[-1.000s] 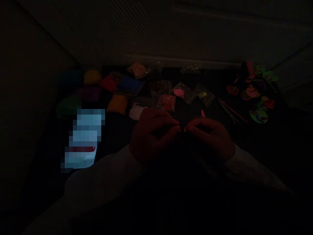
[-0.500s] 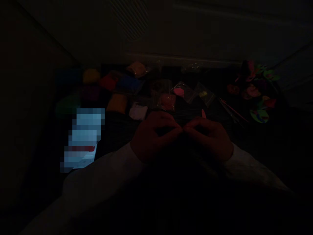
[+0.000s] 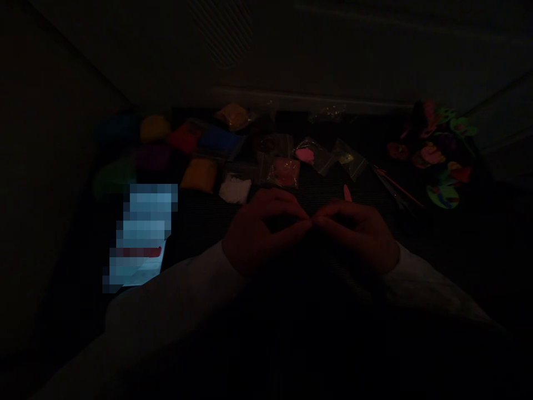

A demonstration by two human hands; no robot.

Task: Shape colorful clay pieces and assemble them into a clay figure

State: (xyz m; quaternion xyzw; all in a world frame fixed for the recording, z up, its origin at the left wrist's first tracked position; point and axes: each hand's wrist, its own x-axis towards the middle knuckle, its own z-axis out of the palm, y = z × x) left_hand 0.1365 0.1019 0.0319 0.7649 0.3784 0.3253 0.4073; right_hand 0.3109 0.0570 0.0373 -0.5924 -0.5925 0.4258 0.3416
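In very dim light, my left hand (image 3: 266, 230) and my right hand (image 3: 357, 233) meet fingertip to fingertip over the dark ribbed surface. Thumb and fingers of each are pinched together; whatever lies between them is too small and dark to make out. Just beyond my right hand lies a pink pointed strip (image 3: 347, 193), partly hidden by the knuckles. Past my left hand is a bag of white clay-like stuff (image 3: 235, 189), with a bag of pinkish stuff (image 3: 285, 171) beside it.
A lit screen (image 3: 144, 272), mostly pixelated, lies by my left forearm. Several coloured packets, such as an orange one (image 3: 199, 175) and a blue one (image 3: 219, 141), spread along the back left. Scissors (image 3: 393, 189) and colourful small figures (image 3: 442, 196) are at the right.
Both hands keep almost the same place and pinch. The picture is slightly brighter; nothing else has visibly moved.
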